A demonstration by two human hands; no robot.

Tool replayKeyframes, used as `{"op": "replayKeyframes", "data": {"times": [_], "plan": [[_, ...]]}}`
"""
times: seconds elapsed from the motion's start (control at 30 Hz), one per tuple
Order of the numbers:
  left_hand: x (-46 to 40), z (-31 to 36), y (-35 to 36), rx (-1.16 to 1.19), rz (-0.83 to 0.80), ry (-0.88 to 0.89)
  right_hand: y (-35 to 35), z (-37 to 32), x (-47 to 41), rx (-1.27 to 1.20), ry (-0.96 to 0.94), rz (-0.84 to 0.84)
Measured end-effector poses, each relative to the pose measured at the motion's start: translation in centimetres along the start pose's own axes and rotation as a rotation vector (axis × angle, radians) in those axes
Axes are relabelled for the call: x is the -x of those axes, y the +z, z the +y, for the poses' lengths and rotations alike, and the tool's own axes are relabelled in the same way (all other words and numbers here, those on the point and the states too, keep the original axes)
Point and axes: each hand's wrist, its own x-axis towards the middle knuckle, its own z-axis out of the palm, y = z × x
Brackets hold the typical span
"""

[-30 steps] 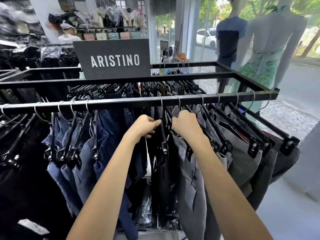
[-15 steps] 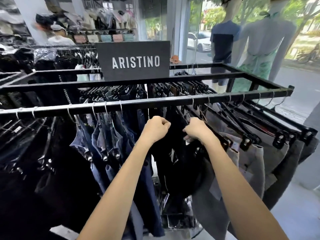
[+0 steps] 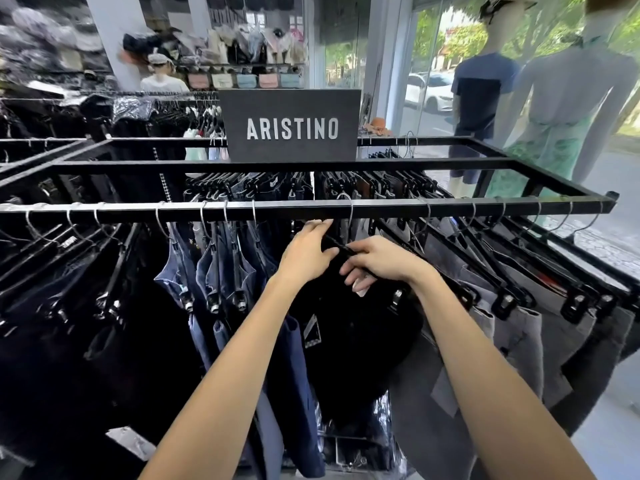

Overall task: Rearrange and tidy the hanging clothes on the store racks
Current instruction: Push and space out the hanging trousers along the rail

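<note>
A black metal rack [image 3: 381,205] runs across the view with trousers on clip hangers. Blue jeans [image 3: 221,271] hang left of centre, black trousers [image 3: 356,341] in the middle, grey trousers [image 3: 512,327] to the right. My left hand [image 3: 306,254] grips the top of the black hanger [image 3: 337,244] just under the rail, near its metal hook [image 3: 348,209]. My right hand [image 3: 379,261] holds the same hanger's bar, fingers curled over it and a white tag.
A dark "ARISTINO" sign [image 3: 291,128] stands on the rack's middle bar. More dark garments [image 3: 62,306] hang at the left. Two mannequins [image 3: 485,98] stand by the window at the right. A person in a cap [image 3: 161,76] is at the back shelves.
Both hands have come closer together on the black hanger and risen toward the rail. The black trousers now hang in a gap between the jeans and grey trousers.
</note>
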Motion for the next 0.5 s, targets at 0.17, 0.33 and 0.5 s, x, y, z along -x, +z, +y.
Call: {"op": "replayKeyframes", "data": {"times": [0.17, 0.33, 0.5], "plan": [[-0.2, 0.3, 0.0, -0.168, -0.03, 0.122, -3.6, 0.2, 1.1, 0.085, -0.042, -0.18], [-0.4, 1.6, -0.7, -0.114, 0.005, 0.147, -5.7, -0.3, 1.4, 0.167, -0.103, -0.213], [0.5, 3.1, -1.5, -0.092, 0.052, 0.104, -7.0, -1.2, 2.0, 0.254, -0.163, -0.266]]}}
